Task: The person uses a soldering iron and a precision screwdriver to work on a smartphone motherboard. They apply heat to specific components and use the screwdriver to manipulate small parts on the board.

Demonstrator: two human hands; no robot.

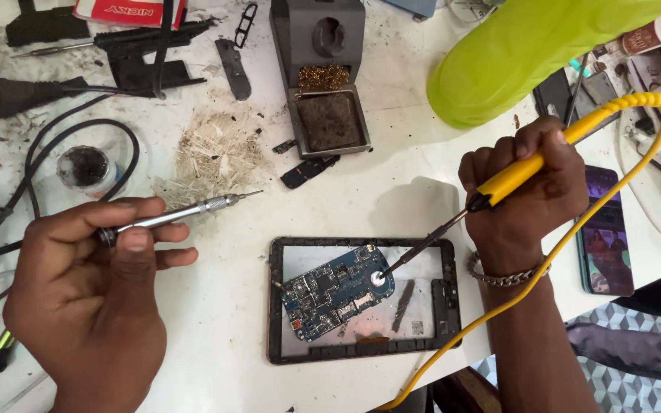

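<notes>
Holding a slim silver precision screwdriver [181, 213] off to the left of the frame, the left hand [97, 291] has its thumb and fingers pinched tight around the handle, tip pointing right and up in the air, not touching anything. Behind it, upper left, there's the usual bench mess: black cables [55, 164], a plug [17, 95], a small round pot [84, 167] with dark gunk in it, and a heap of pale shavings [216, 153].

Moving to the lower middle: the opened phone frame [363, 300] lies flat on the white table [231, 321], back already off, and the blue circuit board [336, 292] sits tilted in it, so it looks loose rather than screwed down. Straight above, at the top middle, stands the grey iron stand [323, 76] with brass wool and a dirty sponge.

On the right, the right hand [525, 187] is wrapped shut around the yellow soldering iron [529, 168], and the tip is down on a round silver part at the board's right edge. So I'd say disassembly is done and the soldering is mid-way; putting it all back together is what's left. Another phone [606, 233] lies far right, next to a lime green object [529, 53] at the top.
</notes>
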